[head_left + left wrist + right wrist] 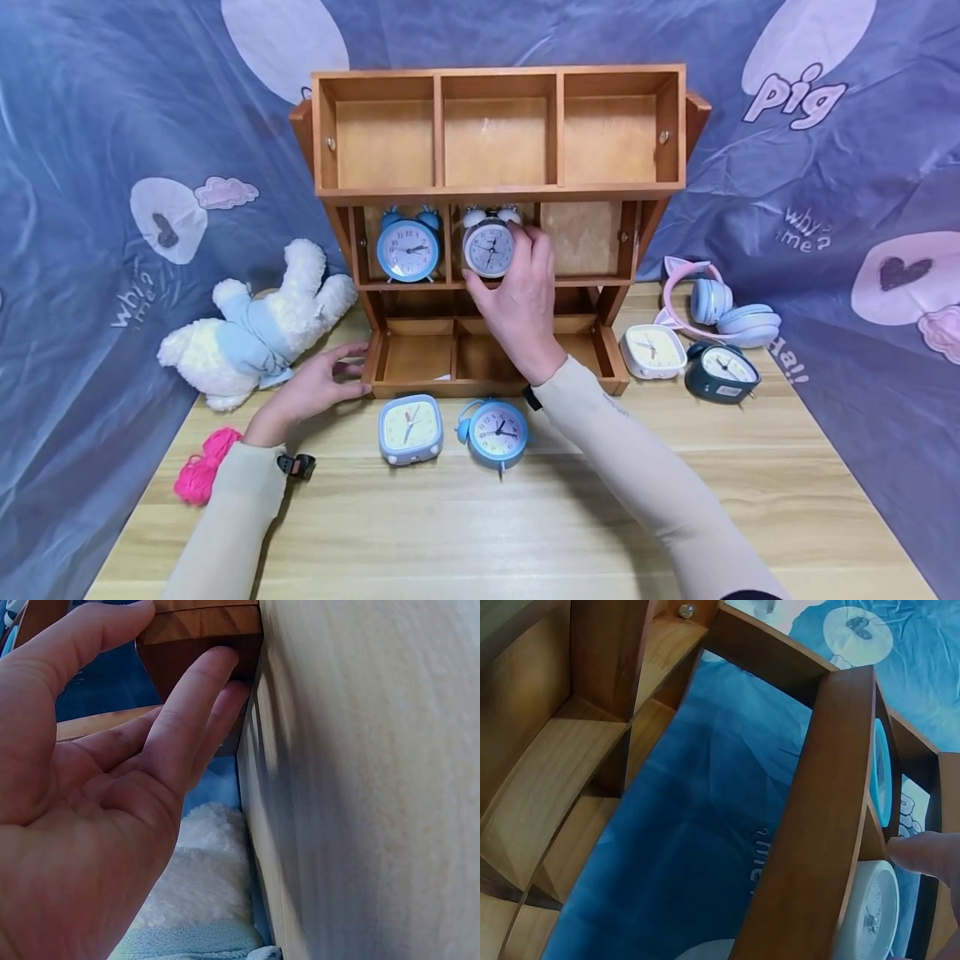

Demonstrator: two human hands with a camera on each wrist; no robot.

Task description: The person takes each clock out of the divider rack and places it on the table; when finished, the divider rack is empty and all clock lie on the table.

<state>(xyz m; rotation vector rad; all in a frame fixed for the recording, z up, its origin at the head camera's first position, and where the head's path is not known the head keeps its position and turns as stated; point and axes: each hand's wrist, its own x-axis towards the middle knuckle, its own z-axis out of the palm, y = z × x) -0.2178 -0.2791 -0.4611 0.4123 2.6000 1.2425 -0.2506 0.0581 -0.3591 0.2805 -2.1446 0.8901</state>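
Note:
In the head view, a twin-bell alarm clock (488, 248) with a white dial stands in the centre compartment of the shelf's middle tier. My right hand (521, 304) holds it, thumb at its lower left and fingers at its upper right. A blue twin-bell alarm clock (408, 250) occupies the compartment to its left. My left hand (315, 385) is at the left end of the wooden shelf's (498, 196) bottom tier. The left wrist view shows that thumb on the wood's corner, the fingers extended alongside.
On the table before the shelf are a square blue clock (411, 430) and a round blue clock (498, 434). A white square clock (653, 351), a dark green clock (722, 372) and headphones (712, 304) lie right. A plush toy (247, 337) and pink yarn (206, 467) lie left.

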